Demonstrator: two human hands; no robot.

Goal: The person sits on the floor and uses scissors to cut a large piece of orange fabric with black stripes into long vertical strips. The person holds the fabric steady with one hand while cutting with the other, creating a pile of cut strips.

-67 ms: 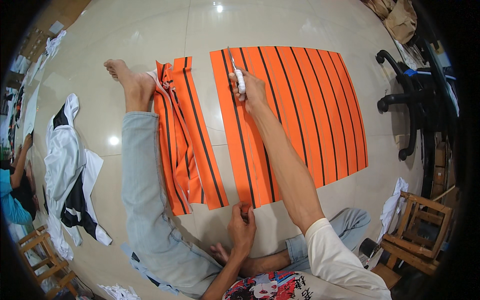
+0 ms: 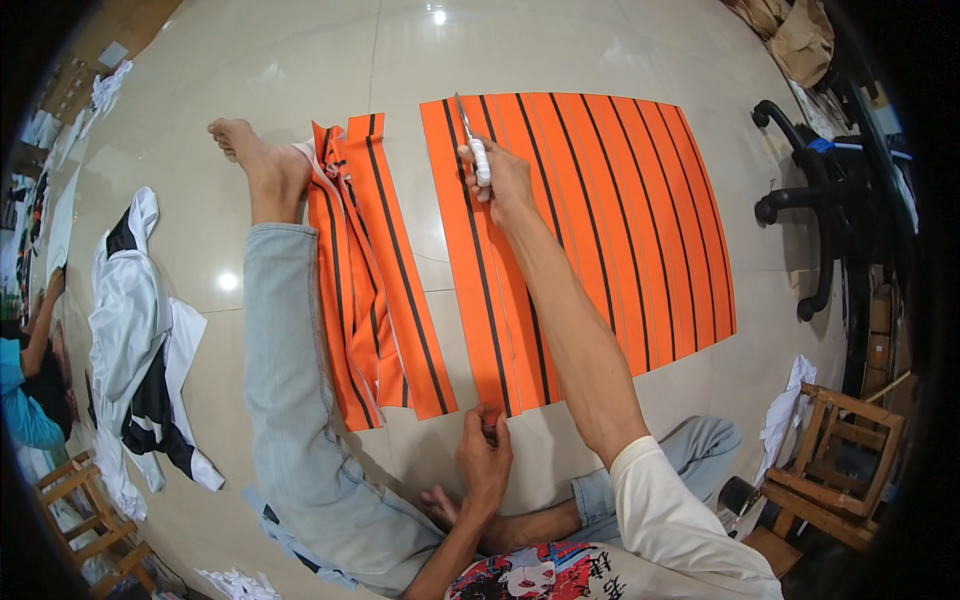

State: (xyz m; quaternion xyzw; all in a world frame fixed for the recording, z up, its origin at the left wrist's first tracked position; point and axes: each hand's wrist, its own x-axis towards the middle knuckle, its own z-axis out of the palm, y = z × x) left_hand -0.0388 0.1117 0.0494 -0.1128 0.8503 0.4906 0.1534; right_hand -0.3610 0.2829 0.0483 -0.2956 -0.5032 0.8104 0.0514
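Note:
A large orange fabric panel with black stripes and thin pale lines lies flat on the floor. Along its left side, the outermost strip is parted from the rest at the near end. My left hand pinches this strip by its near edge. Near the far left corner of the panel, my right hand grips a pair of scissors by white-wrapped handles, blades pointing away over the cloth. Several orange strips lie bunched and overlapping to the left, beside my outstretched leg.
White and black garments lie on the tiled floor at the left. Beyond them is another person's arm in a blue sleeve. At the right stand a black wheeled chair base and a wooden stool. Brown paper sits far right.

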